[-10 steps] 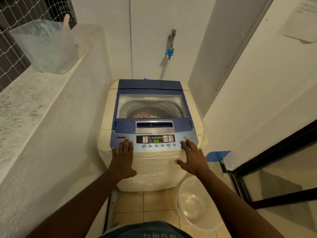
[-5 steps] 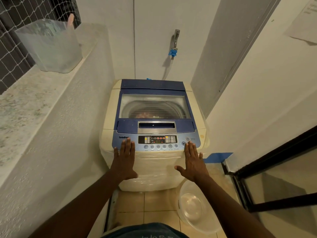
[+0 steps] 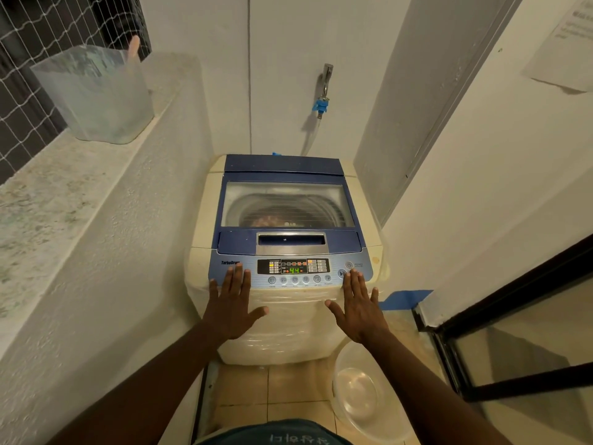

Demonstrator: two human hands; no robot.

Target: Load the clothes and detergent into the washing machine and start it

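On tiled floor (image 3: 288,390), washing machine (image 3: 288,203) was found closed. Left hand (image 3: 231,303) and right hand (image 3: 359,311) were spread empty; pause button (image 3: 342,273) could be brushed.

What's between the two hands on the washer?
Head view: the row of round buttons, under the lit display, between left hand and right hand.

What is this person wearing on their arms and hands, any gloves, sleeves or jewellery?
Nothing that shows. The left hand and right hand are bare: no gloves, rings or watch in view. The left forearm and right forearm are uncovered to the picture's edge, so no sleeve appears.
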